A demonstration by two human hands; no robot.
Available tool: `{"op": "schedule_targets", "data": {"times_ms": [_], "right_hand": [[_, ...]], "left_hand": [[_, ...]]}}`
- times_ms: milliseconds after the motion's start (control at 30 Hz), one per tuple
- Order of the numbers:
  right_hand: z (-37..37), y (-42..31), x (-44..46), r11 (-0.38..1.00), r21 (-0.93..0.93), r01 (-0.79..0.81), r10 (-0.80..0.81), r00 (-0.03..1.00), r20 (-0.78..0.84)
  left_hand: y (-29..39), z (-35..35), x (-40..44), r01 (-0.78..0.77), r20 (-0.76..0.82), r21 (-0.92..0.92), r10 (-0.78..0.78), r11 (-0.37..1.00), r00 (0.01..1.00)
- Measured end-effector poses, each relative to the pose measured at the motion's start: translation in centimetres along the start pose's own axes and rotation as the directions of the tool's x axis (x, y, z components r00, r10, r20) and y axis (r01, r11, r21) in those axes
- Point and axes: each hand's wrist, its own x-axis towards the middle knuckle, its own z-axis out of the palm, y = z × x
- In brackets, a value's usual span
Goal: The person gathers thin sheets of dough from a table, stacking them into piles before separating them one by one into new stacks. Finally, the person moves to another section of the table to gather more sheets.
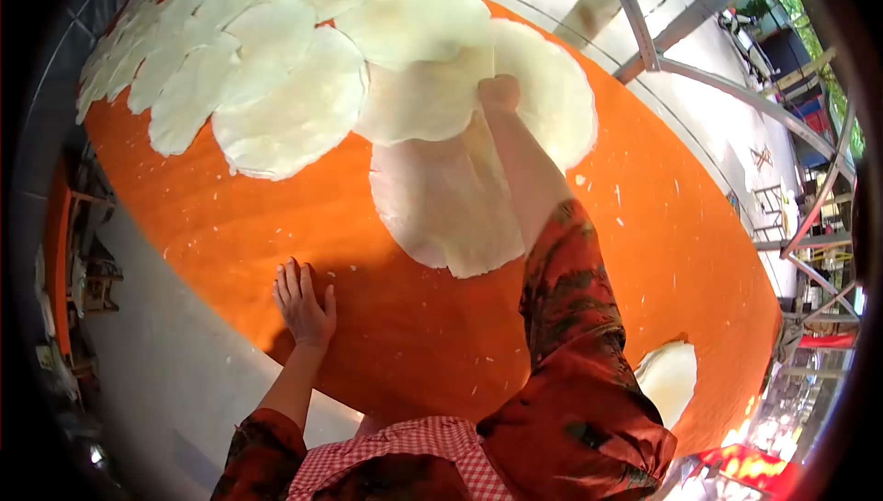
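Note:
Thin, pale, round dough sheets [290, 119] overlap across the far side of an orange table [267, 207]. My right hand [498, 93] is stretched far forward and closed like a fist at the edge of a shaded dough sheet [418, 101]; its fingertips are hidden. Under my right forearm lies another dough sheet [437, 202], and just right of the hand is one more sheet [552, 96]. My left hand [306, 303] rests open on the orange surface near the front edge, fingers extended, holding nothing.
A separate pale sheet [669, 381] lies at the table's right end, partly behind my sleeve. Metal frame bars [708, 9] stand beyond the far right edge. Wooden stools [97, 280] are on the floor to the left. Small white scraps dot the tabletop.

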Motion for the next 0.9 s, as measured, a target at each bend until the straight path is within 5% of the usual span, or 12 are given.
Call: {"op": "schedule_targets", "data": {"times_ms": [67, 100, 233, 267, 333, 433, 467, 500, 600, 633, 833, 900], "right_hand": [[-4.6, -0.7, -5.5, 0.957, 0.281, -0.075, 0.045, 0.993, 0.110], [-5.6, 2.1, -7.9, 0.977, 0.201, 0.074, -0.075, 0.997, -0.003], [-11.8, 9.8, -20.2, 0.916, 0.397, -0.062, 0.078, 0.997, -0.026], [-12.4, 10.9, -21.2, 0.992, 0.110, 0.055, -0.035, 0.985, -0.171], [-13.5, 12.3, -22.0, 0.853, -0.495, 0.166, -0.356, 0.878, -0.318], [-14.5, 11.1, -19.9, 0.910, -0.415, -0.001, -0.172, 0.909, -0.380], [-15.2, 9.2, -19.2, 0.928, -0.299, -0.222, 0.149, 0.957, -0.249], [-15.4, 8.6, -17.9, 0.947, -0.185, -0.262, 0.224, 0.953, -0.203], [-16.0, 10.1, -15.3, 0.879, 0.303, -0.369, 0.362, 0.929, 0.080], [-16.2, 10.2, -14.5, 0.916, 0.253, -0.310, 0.308, 0.950, 0.050], [-21.4, -9.6, -11.3, 0.970, -0.203, 0.131, -0.131, 0.991, 0.013], [-24.2, -17.5, -11.6, 0.986, -0.144, 0.079, -0.079, 0.997, 0.007]], "left_hand": [[0.2, 0.0, 0.1, -0.002, 0.018, 0.018, 0.002, 1.000, 1.000], [0.3, -0.1, 0.1, 0.000, 0.031, 0.028, 0.000, 1.000, 1.000], [0.5, -0.2, -0.1, 0.006, 0.071, 0.056, -0.010, 0.998, 0.997], [0.4, -0.3, -0.3, -0.011, 0.074, 0.048, 0.007, 0.999, 0.997], [0.4, -0.5, -0.1, -0.045, 0.057, 0.029, 0.043, 0.999, 0.997], [0.3, -0.7, -0.4, -0.038, 0.093, 0.017, 0.037, 0.999, 0.995], [0.0, -1.1, -0.6, -0.045, 0.113, 0.004, 0.045, 0.999, 0.993], [-0.1, -1.1, -0.3, -0.053, 0.116, -0.017, 0.055, 0.998, 0.992], [-0.7, -1.4, -0.5, -0.089, 0.130, -0.075, 0.098, 0.993, 0.987], [-0.9, -1.4, -0.2, -0.108, 0.123, -0.093, 0.119, 0.990, 0.985], [-4.2, -1.5, 2.6, -0.175, 0.081, -0.328, 0.212, 0.928, 0.974], [-5.9, -0.7, 7.4, -0.274, -0.061, -0.421, 0.275, 0.865, 0.960]]}}
